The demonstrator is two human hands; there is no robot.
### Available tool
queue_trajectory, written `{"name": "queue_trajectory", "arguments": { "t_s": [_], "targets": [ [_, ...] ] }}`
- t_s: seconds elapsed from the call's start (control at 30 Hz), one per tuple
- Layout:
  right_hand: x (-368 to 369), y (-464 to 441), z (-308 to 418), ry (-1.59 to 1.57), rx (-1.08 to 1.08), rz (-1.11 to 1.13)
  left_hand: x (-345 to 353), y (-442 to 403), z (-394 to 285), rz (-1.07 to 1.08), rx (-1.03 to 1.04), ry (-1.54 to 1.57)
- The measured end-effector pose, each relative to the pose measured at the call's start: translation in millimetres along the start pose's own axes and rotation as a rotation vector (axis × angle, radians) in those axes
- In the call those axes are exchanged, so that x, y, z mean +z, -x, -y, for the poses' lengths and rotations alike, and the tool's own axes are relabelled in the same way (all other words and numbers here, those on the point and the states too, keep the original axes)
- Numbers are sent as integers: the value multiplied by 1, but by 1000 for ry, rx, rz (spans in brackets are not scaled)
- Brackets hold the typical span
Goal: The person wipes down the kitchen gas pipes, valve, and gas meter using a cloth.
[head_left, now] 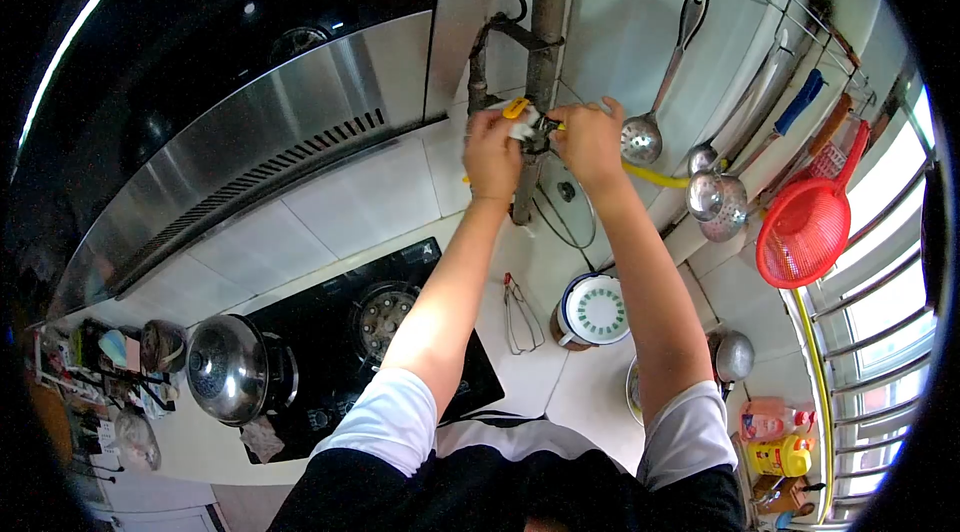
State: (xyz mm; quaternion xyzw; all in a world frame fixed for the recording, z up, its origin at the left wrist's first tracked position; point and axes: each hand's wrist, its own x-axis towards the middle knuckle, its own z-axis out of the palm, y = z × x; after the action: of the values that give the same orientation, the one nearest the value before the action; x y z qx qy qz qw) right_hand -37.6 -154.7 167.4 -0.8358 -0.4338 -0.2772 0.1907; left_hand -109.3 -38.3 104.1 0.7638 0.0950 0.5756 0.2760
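Both arms reach up to a grey vertical pipe (549, 7) in the corner. My left hand (493, 157) is closed at a valve fitting, with a white cloth-like piece (522, 130) and a yellow handle (515, 109) at its fingertips. My right hand (592, 142) is closed on the end of a yellow hose (655, 176), just right of the metal fitting (540, 135). The hose runs from there to the right, behind the hanging ladles. Fingers partly hide the joint between hose and fitting.
A range hood (270, 147) spans the upper left. Below are a black gas stove (330, 332) and a lidded pot (228, 369). A slotted spoon (641, 138) and red strainer (803, 232) hang at right. An enamel container (594, 310) and whisk (522, 317) are on the counter.
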Motion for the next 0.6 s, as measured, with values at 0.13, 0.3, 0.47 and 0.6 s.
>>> {"name": "queue_trajectory", "arguments": {
  "t_s": [0.13,0.3,0.47,0.6],
  "targets": [
    [3,-2,0,14,11,-11,8,-4,6,-134,-65,-38],
    [-2,-2,3,47,34,68,8,10,-14,28,55,6],
    [0,0,0,-18,23,-12,-1,-12,18,-124,-167,-49],
    [-4,-4,2,46,18,37,14,12,-10,36,61,-25]
  ]
}}
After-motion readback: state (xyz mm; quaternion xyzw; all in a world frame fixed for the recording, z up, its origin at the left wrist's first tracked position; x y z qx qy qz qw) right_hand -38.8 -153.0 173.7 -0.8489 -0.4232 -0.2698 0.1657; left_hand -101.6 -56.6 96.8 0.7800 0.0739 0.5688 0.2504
